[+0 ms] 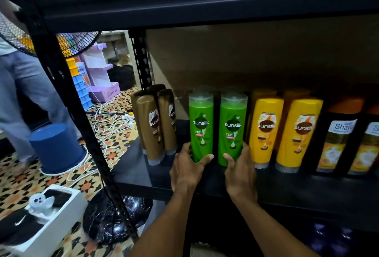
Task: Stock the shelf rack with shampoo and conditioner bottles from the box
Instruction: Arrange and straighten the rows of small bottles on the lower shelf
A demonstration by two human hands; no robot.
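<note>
"sunsilk" in white on both green labels, plus a small pink strip lower down, print too small to read. Gripping low on left green bottle (201, 125): left hand (187, 166), thumb across the front near the base, fingers curled round the far-left side. Same hold on right green bottle (232, 127) by right hand (239, 166): thumb on the front, fingers wrapped round the right side. Both btls upright on shelf board (287, 187), clear caps up, side by side w/ a narrow gap. Forearms reaching up from the bottom edge, roughly parallel, wrists over the board's front edge.

Everything else placed from the green pair:
- Behind: 2 more clear caps, dim.
- Left: brown bottles (148, 127), "sunsilk" on labels, caps down, 4 counted (2 front, 2 behind).
- Just right: yellow bottles (264, 129), "sunsilk" again, caps down, 4 counted (2 front, 2 behind).
- Further right: 2 black bottles (338, 139) w/ orange caps, label starting "Sha", rest cut off.
- Far left, lower, on patterned floor: upturned blue bucket (57, 146), white cables (108, 125), white box (67, 205) holding a black item w/ a Nike swoosh, fan (67, 43), a person's legs (20, 84) in jeans.
</note>
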